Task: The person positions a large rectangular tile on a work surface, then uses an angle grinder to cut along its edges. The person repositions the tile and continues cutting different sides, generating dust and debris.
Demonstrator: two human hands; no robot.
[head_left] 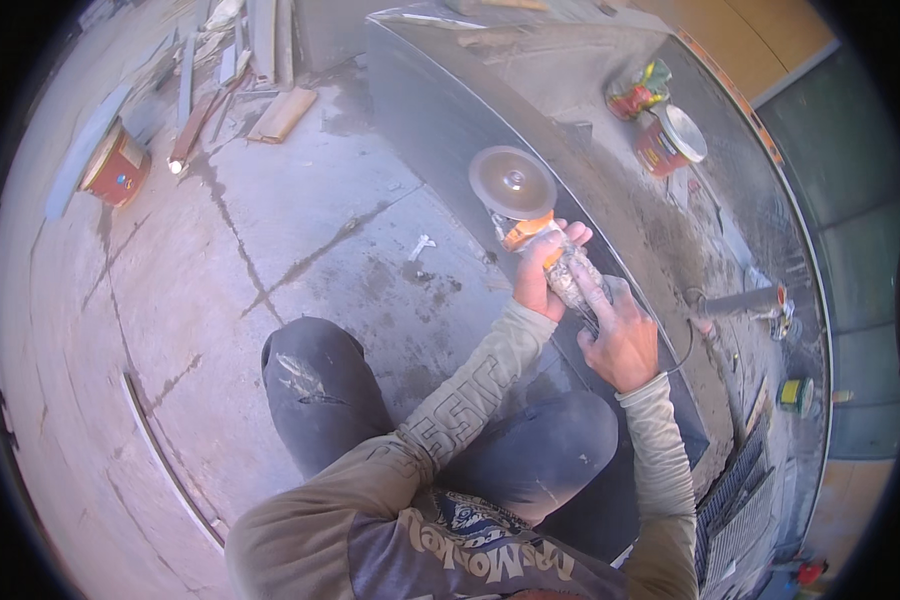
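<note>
While both hands wrap round it, left hand [537,275] up front and right hand [620,345] gripping the rear, the dusty orange-bodied angle grinder [550,255] holds its grey round disc [512,182] against the grey stone slab's [440,110] face.

Both hands cover most of the angle grinder [553,252] body; its switch seems hidden.

The grinder [530,215] sits at the picture's centre, its disc against the slab's [440,110] near edge, with the left hand [542,275] at six o'clock of it and the right hand [620,335] at five. Two cans [670,140] stand on the slab at one o'clock; a bucket [115,165] lies on the floor [270,230] at nine.
</note>
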